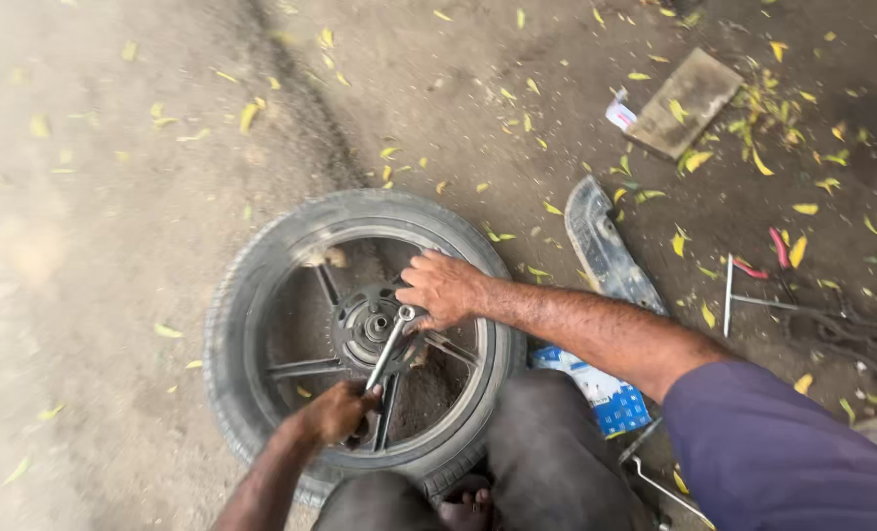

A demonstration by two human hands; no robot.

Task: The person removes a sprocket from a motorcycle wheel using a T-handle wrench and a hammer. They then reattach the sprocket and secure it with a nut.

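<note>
A motorcycle wheel [262, 265] with a black tyre and spoked alloy rim lies flat on the dirt ground. My left hand [338, 413] grips the lower end of a metal wrench [389, 349], whose ring end sits by the hub [370, 324]. My right hand [438, 287] presses on the hub and spokes beside the wrench head. My knee and bare foot [468, 506] rest against the tyre's near edge.
A black plastic mudguard piece [606, 251] lies right of the wheel. A T-handle wrench [738, 295], a chain [866, 339], a flat wooden block [689, 98] and a blue-white packet [606, 393] lie around. Yellow leaves cover the ground.
</note>
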